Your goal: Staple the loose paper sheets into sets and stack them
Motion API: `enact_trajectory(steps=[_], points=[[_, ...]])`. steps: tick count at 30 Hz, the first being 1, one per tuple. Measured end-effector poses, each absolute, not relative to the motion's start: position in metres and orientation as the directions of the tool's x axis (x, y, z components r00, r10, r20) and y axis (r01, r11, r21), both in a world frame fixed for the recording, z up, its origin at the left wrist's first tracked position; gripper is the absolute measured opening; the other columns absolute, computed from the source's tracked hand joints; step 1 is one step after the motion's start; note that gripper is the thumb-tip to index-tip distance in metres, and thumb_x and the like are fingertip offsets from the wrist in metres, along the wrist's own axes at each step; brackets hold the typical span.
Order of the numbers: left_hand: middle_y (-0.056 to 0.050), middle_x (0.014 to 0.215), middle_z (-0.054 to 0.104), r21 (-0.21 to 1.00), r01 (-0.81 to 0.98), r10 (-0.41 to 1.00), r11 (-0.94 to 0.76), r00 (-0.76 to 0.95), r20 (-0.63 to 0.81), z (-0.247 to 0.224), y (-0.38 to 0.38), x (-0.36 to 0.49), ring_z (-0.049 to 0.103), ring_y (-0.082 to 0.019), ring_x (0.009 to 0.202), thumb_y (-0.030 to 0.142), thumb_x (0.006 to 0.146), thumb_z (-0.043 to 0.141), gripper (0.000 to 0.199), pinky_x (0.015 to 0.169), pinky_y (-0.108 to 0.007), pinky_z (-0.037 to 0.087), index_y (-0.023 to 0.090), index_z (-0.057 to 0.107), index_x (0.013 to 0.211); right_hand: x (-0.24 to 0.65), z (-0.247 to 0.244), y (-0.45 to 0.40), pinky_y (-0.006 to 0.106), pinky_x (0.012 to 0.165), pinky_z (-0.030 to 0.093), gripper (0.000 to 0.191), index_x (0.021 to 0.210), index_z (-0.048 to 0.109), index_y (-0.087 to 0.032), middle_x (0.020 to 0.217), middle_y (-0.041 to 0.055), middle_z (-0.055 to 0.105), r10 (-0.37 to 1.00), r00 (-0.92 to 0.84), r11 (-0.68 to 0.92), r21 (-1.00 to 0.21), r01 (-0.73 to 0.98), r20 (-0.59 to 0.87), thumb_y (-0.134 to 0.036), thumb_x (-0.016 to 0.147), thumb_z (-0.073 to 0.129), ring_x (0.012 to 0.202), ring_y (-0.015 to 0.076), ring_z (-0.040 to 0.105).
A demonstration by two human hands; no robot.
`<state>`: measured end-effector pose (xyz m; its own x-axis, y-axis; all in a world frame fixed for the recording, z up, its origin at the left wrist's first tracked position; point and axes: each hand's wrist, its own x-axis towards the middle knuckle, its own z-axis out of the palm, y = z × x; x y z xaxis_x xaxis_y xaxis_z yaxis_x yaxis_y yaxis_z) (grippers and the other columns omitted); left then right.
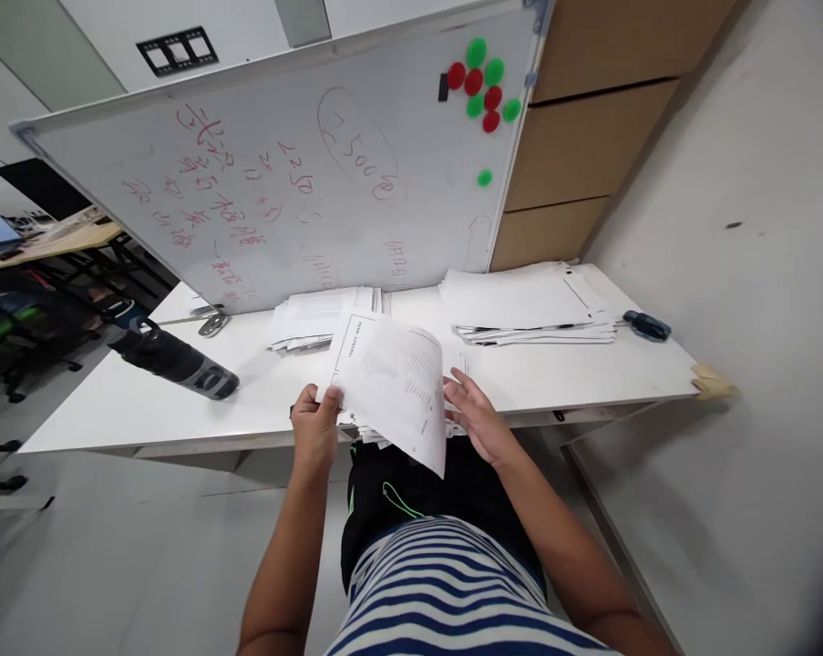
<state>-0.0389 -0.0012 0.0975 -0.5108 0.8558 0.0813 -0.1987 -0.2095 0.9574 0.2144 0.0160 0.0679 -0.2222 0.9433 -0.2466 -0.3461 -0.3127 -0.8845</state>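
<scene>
My left hand [315, 426] pinches the left edge of a printed sheet of paper [394, 378], thumb on top. The sheet is raised and bends down on its right side; faint rows of text show on it. My right hand [478, 419] is at the sheet's right edge with fingers stretched apart; whether the fingertips touch the paper I cannot tell. Below the raised sheet, at the table's front edge, part of a pile of papers [374, 435] shows, mostly hidden.
Behind are a left paper stack [315, 314] and a larger right stack [513, 301] on the white table [171, 419]. A black bottle [179, 364] stands left, a dark stapler-like object [647, 325] right. A whiteboard [281, 191] and cardboard boxes [589, 137] rise behind.
</scene>
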Motion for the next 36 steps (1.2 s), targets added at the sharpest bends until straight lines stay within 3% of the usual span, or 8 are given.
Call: enact_trajectory(steps=[3, 9, 13, 18, 22, 26, 31, 36], points=[[0.009, 0.055, 0.044, 0.951, -0.275, 0.853, -0.143, -0.522, -0.023, 0.086, -0.004, -0.032, 0.045, -0.004, 0.051, 0.043, 0.061, 0.087, 0.057, 0.051, -0.015, 0.039, 0.019, 0.035, 0.062, 0.205, 0.066, 0.013, 0.043, 0.113, 0.041, 0.083, 0.147, 0.039, -0.031, 0.153, 0.0081, 0.044, 0.936, -0.171, -0.352, -0.840, -0.413, -0.308, -0.048, 0.076, 0.078, 0.138, 0.0273, 0.045], [0.007, 0.059, 0.049, 0.940, -0.328, 0.868, -0.095, -0.490, -0.083, 0.074, -0.012, -0.026, 0.049, -0.006, 0.054, 0.044, 0.064, 0.085, 0.051, 0.056, -0.019, 0.045, 0.019, 0.039, 0.065, 0.221, 0.069, 0.007, 0.043, 0.113, 0.044, 0.096, 0.147, 0.036, -0.034, 0.148, 0.0053, 0.051, 0.953, -0.003, -0.253, -0.793, -0.554, -0.302, -0.031, 0.065, 0.086, 0.137, 0.0254, 0.048], [0.007, 0.059, 0.048, 0.945, -0.320, 0.877, -0.065, -0.470, -0.098, 0.064, -0.014, -0.021, 0.048, -0.006, 0.054, 0.043, 0.066, 0.083, 0.051, 0.056, -0.019, 0.042, 0.020, 0.039, 0.065, 0.232, 0.074, -0.005, 0.046, 0.114, 0.043, 0.078, 0.136, 0.052, -0.027, 0.132, 0.0060, 0.065, 0.922, -0.059, -0.333, -0.704, -0.628, -0.383, -0.029, 0.065, 0.085, 0.132, 0.0289, 0.053], [0.007, 0.057, 0.045, 0.980, -0.193, 0.876, -0.041, -0.479, -0.057, 0.055, -0.017, -0.018, 0.043, -0.006, 0.055, 0.044, 0.068, 0.082, 0.049, 0.055, -0.018, 0.036, 0.019, 0.040, 0.063, 0.233, 0.065, -0.025, 0.055, 0.110, 0.044, 0.062, 0.127, 0.062, -0.028, 0.134, 0.0064, 0.065, 0.953, -0.095, -0.278, -0.706, -0.651, -0.288, -0.038, 0.069, 0.082, 0.131, 0.0340, 0.053], [0.007, 0.058, 0.043, 0.998, -0.038, 0.884, -0.048, -0.467, 0.025, 0.058, -0.023, -0.023, 0.041, -0.006, 0.054, 0.043, 0.069, 0.081, 0.045, 0.053, -0.018, 0.034, 0.019, 0.044, 0.064, 0.235, 0.052, -0.033, 0.053, 0.106, 0.048, 0.057, 0.125, 0.064, -0.027, 0.131, 0.0076, 0.067, 0.939, -0.173, -0.343, -0.784, -0.518, -0.297, -0.036, 0.072, 0.083, 0.123, 0.0330, 0.060], [0.004, 0.068, 0.058, 0.999, 0.020, 0.948, -0.050, -0.313, 0.054, 0.070, -0.028, -0.033, 0.054, -0.009, 0.061, 0.040, 0.073, 0.079, 0.032, 0.059, -0.020, 0.044, 0.019, 0.056, 0.075, 0.243, 0.045, -0.027, 0.049, 0.099, 0.053, 0.046, 0.112, 0.071, -0.022, 0.120, 0.0099, 0.072, 0.960, 0.004, -0.271, -0.928, -0.255, -0.281, -0.044, 0.072, 0.082, 0.114, 0.0332, 0.065], [-0.004, 0.092, 0.071, 1.000, -0.026, 0.999, -0.010, -0.049, 0.008, 0.084, -0.026, -0.046, 0.067, -0.018, 0.086, 0.038, 0.077, 0.077, 0.032, 0.073, -0.028, 0.053, 0.021, 0.064, 0.101, 0.254, 0.065, -0.015, 0.042, 0.080, 0.061, 0.043, 0.108, 0.072, -0.021, 0.111, 0.0095, 0.075, 0.983, 0.000, -0.185, -0.982, 0.047, -0.185, -0.049, 0.076, 0.076, 0.100, 0.0311, 0.071], [-0.012, 0.108, 0.073, 0.988, 0.063, 0.990, 0.142, -0.010, -0.141, 0.089, -0.019, -0.045, 0.069, -0.027, 0.097, 0.043, 0.073, 0.079, 0.044, 0.079, -0.037, 0.057, 0.017, 0.070, 0.107, 0.246, 0.085, -0.006, 0.038, 0.071, 0.061, 0.040, 0.100, 0.074, -0.020, 0.102, 0.0100, 0.076, 0.987, -0.055, -0.139, -0.971, 0.193, -0.152, -0.052, 0.076, 0.075, 0.092, 0.0302, 0.072]])
